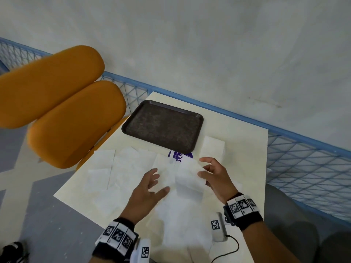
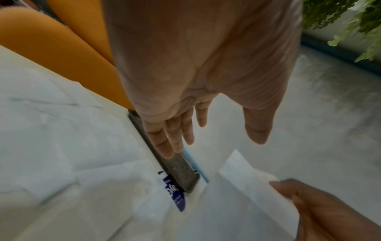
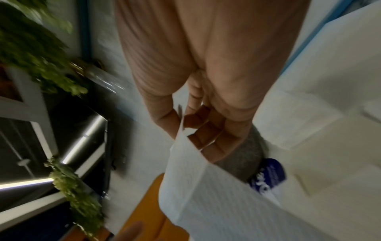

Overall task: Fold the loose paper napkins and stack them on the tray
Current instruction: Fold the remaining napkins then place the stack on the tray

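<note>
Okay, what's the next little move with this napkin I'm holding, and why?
Probably bring the open left hand over to take the lifted napkin's free edge and fold it: only the right hand pinches it, and the tray holds no napkins yet.

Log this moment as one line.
right hand: pinches napkin | left hand: open, beside it | tray: no napkins yet | loose napkins: on table

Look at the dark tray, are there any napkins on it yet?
No, the tray holds nothing in the head view; the napkins lie on the table.
</note>
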A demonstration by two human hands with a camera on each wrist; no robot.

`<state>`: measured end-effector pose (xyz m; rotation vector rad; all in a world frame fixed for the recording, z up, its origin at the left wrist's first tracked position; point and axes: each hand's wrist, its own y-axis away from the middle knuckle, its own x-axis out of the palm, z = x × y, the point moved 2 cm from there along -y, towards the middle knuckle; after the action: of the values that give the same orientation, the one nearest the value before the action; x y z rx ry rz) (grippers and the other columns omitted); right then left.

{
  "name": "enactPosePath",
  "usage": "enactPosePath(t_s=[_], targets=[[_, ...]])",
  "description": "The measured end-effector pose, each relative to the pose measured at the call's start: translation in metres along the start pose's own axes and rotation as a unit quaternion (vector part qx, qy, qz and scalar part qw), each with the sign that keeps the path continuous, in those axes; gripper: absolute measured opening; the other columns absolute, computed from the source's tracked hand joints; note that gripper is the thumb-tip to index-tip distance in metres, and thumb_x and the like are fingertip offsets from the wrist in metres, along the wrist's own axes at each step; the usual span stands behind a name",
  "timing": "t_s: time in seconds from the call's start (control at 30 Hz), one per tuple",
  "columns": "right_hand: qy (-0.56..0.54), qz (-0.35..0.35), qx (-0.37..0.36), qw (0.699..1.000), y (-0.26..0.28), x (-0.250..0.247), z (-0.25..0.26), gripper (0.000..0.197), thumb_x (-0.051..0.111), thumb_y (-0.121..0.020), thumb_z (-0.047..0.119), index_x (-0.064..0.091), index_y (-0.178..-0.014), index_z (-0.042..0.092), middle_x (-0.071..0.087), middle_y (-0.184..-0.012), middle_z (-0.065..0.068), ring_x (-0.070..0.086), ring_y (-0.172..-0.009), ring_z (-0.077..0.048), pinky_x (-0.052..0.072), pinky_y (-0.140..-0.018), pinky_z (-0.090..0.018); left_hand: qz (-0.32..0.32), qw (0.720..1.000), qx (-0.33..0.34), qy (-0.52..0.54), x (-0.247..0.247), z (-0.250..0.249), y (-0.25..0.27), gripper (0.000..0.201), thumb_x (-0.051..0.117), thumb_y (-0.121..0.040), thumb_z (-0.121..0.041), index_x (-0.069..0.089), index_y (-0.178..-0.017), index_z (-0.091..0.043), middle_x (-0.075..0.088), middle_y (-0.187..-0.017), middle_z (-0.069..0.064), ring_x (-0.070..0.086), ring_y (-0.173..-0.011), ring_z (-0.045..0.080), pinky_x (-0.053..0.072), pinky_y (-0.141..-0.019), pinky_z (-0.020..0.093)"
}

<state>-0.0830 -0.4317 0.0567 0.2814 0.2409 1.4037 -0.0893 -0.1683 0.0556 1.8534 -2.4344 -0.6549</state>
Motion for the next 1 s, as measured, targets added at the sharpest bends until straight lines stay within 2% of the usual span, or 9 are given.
enactPosePath(t_s=[0.13, 0.2, 0.3, 0.4, 0.53, 0.7, 0.8, 0.9, 1.0], targets=[[-0.063, 0.04, -0.013, 0.997, 0.019, 0.009, 0.042, 0.041, 0.064, -0.087, -0.007, 0.063, -0.118, 0.019, 0.065, -0.09, -0.013, 0.067, -0.085, -0.025, 0.054, -0.079, -0.041, 0.088, 0.996, 0.0, 0.017, 0.024, -0.015, -0.014, 0.095, 0.084, -0.066, -0.06, 0.034, -0.145, -0.044, 0.051, -0.137, -0.024, 0.048, -0.129, -0.002, 0.04, -0.112, 0.032], [-0.064, 0.04, -0.021, 0.997, 0.026, 0.009, 0.057, 0.039, 0.063, -0.088, -0.005, 0.062, -0.118, 0.02, 0.067, -0.09, -0.01, 0.067, -0.086, -0.024, 0.054, -0.082, -0.042, 0.115, 0.993, 0.018, 0.01, 0.031, -0.025, -0.017, 0.075, 0.083, -0.073, -0.053, 0.048, -0.137, -0.037, 0.064, -0.13, -0.018, 0.059, -0.122, 0.005, 0.047, -0.108, 0.033], [-0.068, 0.012, -0.038, 0.997, 0.029, 0.005, 0.071, 0.038, 0.064, -0.088, -0.006, 0.065, -0.115, 0.021, 0.066, -0.094, -0.014, 0.065, -0.089, -0.027, 0.051, -0.083, -0.043, 0.124, 0.99, 0.067, 0.008, 0.035, -0.038, -0.018, 0.027, 0.075, -0.089, -0.036, 0.071, -0.113, -0.026, 0.076, -0.106, -0.006, 0.07, -0.1, 0.015, 0.056, -0.087, 0.028], [-0.069, -0.005, -0.059, 0.996, 0.028, -0.001, 0.078, 0.039, 0.068, -0.085, -0.007, 0.068, -0.112, 0.022, 0.062, -0.093, -0.012, 0.06, -0.088, -0.027, 0.047, -0.079, -0.039, 0.128, 0.989, 0.076, 0.024, 0.033, -0.046, -0.016, 0.015, 0.07, -0.093, -0.03, 0.076, -0.103, -0.021, 0.078, -0.097, -0.001, 0.072, -0.088, 0.015, 0.056, -0.075, 0.026], [-0.065, -0.02, -0.085, 0.994, 0.025, -0.007, 0.086, 0.045, 0.071, -0.082, -0.009, 0.067, -0.116, 0.02, 0.062, -0.094, -0.004, 0.056, -0.085, -0.023, 0.046, -0.067, -0.026, 0.146, 0.986, 0.072, 0.036, 0.031, -0.052, -0.015, 0.017, 0.07, -0.093, -0.029, 0.075, -0.106, -0.02, 0.077, -0.102, 0.0, 0.073, -0.095, 0.021, 0.059, -0.08, 0.032], [-0.056, -0.01, -0.105, 0.993, 0.03, -0.006, 0.098, 0.05, 0.072, -0.082, -0.008, 0.066, -0.118, 0.027, 0.065, -0.113, -0.006, 0.065, -0.089, -0.019, 0.052, -0.073, -0.029, 0.153, 0.984, 0.075, 0.055, 0.029, -0.059, -0.009, 0.019, 0.07, -0.093, -0.025, 0.075, -0.111, -0.019, 0.077, -0.105, 0.0, 0.072, -0.1, 0.022, 0.059, -0.088, 0.039], [0.011, -0.049, -0.14, 0.989, 0.029, -0.007, 0.099, 0.049, 0.071, -0.084, -0.004, 0.065, -0.118, 0.03, 0.064, -0.119, -0.004, 0.065, -0.096, -0.017, 0.054, -0.082, -0.028, 0.154, 0.982, 0.08, 0.071, 0.028, -0.065, -0.005, 0.018, 0.07, -0.093, -0.025, 0.077, -0.108, -0.017, 0.078, -0.104, 0.003, 0.072, -0.099, 0.026, 0.058, -0.086, 0.039], [0.171, -0.093, -0.143, 0.97, 0.03, -0.011, 0.09, 0.043, 0.068, -0.09, 0.012, 0.059, -0.123, 0.037, 0.058, -0.129, 0.01, 0.06, -0.111, -0.009, 0.051, -0.089, -0.024, 0.147, 0.981, 0.079, 0.098, 0.027, -0.073, -0.001, 0.019, 0.07, -0.093, -0.023, 0.076, -0.108, -0.015, 0.078, -0.103, 0.006, 0.073, -0.099, 0.028, 0.059, -0.083, 0.036], [0.264, -0.071, -0.192, 0.943, 0.041, -0.007, 0.082, 0.033, 0.066, -0.094, 0.03, 0.06, -0.126, 0.037, 0.055, -0.133, 0.02, 0.051, -0.123, 0.002, 0.042, -0.101, -0.021, 0.145, 0.982, 0.08, 0.095, 0.025, -0.078, -0.001, 0.017, 0.069, -0.094, -0.026, 0.076, -0.106, -0.017, 0.077, -0.101, 0.006, 0.073, -0.097, 0.027, 0.059, -0.082, 0.037]])
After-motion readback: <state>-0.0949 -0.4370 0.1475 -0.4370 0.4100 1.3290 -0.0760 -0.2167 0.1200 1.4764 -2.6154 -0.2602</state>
